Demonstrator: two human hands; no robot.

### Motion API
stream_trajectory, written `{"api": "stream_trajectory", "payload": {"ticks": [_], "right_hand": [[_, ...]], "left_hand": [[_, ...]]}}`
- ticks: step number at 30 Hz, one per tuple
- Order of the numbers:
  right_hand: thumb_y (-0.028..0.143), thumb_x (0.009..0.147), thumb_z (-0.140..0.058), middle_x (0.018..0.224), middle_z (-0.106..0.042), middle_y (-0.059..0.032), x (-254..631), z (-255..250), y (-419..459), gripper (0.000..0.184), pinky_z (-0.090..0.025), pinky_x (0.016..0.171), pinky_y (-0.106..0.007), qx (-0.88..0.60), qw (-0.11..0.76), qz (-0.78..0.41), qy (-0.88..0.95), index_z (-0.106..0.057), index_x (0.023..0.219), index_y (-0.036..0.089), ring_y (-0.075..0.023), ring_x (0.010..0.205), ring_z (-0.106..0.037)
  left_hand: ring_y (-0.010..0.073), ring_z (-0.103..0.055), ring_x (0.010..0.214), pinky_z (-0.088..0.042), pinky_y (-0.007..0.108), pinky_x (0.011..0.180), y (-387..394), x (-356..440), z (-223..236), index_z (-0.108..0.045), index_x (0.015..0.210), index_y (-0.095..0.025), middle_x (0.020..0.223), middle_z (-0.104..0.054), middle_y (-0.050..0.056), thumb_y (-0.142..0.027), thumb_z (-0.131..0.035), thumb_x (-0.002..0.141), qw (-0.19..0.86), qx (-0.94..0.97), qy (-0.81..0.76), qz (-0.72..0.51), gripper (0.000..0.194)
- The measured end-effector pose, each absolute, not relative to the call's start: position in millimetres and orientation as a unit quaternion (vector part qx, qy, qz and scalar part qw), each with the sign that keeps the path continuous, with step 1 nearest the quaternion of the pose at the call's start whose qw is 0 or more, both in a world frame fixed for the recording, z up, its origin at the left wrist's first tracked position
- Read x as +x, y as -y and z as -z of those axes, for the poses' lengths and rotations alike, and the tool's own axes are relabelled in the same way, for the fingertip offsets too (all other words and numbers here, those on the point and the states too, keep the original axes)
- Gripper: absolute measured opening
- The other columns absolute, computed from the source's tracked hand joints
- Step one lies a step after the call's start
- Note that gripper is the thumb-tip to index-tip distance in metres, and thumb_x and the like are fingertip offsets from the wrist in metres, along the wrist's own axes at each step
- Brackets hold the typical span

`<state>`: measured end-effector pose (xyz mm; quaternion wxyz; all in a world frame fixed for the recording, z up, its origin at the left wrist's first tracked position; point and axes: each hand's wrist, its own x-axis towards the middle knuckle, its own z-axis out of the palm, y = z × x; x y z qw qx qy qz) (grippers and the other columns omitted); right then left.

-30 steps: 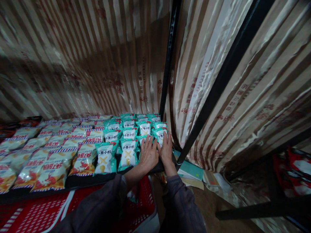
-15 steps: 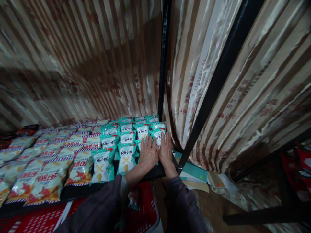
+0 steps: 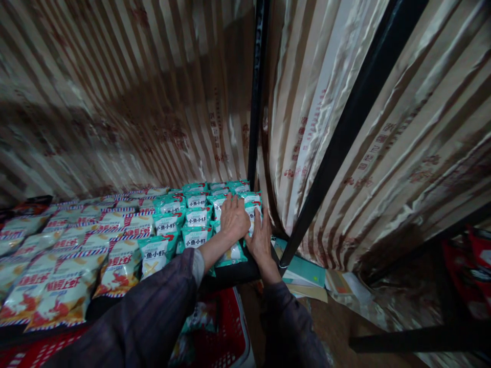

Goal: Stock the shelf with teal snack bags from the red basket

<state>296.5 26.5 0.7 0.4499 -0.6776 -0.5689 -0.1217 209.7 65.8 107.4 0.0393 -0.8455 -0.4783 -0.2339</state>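
Observation:
Teal snack packets (image 3: 196,216) lie in overlapping rows at the right end of a black shelf (image 3: 233,273). My left hand (image 3: 233,219) lies flat, fingers stretched out, on top of the rightmost column of packets. My right hand (image 3: 260,240) rests beside it at the shelf's right edge, fingers extended against the side of the same column. Neither hand grips a packet. A teal packet (image 3: 232,253) shows beneath my left wrist.
White-and-red snack packets (image 3: 72,255) fill the shelf to the left. A red plastic basket (image 3: 226,332) holding more teal packets sits below the shelf front. Black shelf posts (image 3: 256,97) stand right of the packets, with striped plastic sheeting (image 3: 126,102) behind. Flat paper items (image 3: 307,273) lie on the floor.
My left hand has slid forward, farther back along the right column of teal packets. My right hand has stayed near the shelf's right edge.

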Motion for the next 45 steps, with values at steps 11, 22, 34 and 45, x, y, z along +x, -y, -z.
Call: {"api": "stream_trajectory", "payload": {"ticks": [11,22,34,45], "right_hand": [[0.031,0.088,-0.055,0.157,-0.023,-0.0195,299,0,-28,0.077,-0.033,0.112,-0.053,-0.68,0.46,0.081,0.565,-0.016,0.153,0.016,-0.0312,0.146,-0.021],[0.026,0.088,-0.057,0.159,-0.018,-0.0192,298,1,-36,0.079,-0.028,0.114,-0.054,-0.68,0.442,0.098,0.578,-0.013,0.154,0.016,-0.031,0.149,-0.008],[0.038,0.089,-0.059,0.16,-0.011,-0.0225,301,-4,-20,0.083,-0.026,0.114,-0.057,-0.704,0.407,0.12,0.569,-0.014,0.154,0.014,-0.0369,0.148,-0.007],[0.038,0.097,-0.04,0.158,-0.021,-0.0205,295,-9,-10,0.061,-0.03,0.114,-0.054,-0.663,0.455,0.152,0.575,-0.027,0.15,0.012,-0.0301,0.148,-0.014]], "left_hand": [[0.0295,-0.04,0.136,-0.026,0.053,0.114,-113,234,-131,-0.069,0.103,-0.02,0.126,-0.065,0.007,-0.029,-0.04,0.091,0.036,-0.907,0.402,0.123,0.032],[0.0303,-0.046,0.129,-0.026,0.053,0.112,-114,224,-125,-0.069,0.101,-0.018,0.117,-0.068,0.011,-0.031,-0.037,0.094,0.099,-0.912,0.374,0.138,0.036],[0.0292,-0.042,0.133,-0.029,0.051,0.113,-112,211,-137,-0.066,0.113,-0.014,0.126,-0.063,0.012,-0.029,-0.039,0.092,0.033,-0.919,0.374,0.121,0.037],[0.0234,-0.052,0.125,-0.029,0.045,0.115,-115,168,-136,-0.072,0.103,-0.016,0.115,-0.069,0.011,-0.006,-0.044,0.074,0.065,-0.932,0.353,0.048,0.041]]}}
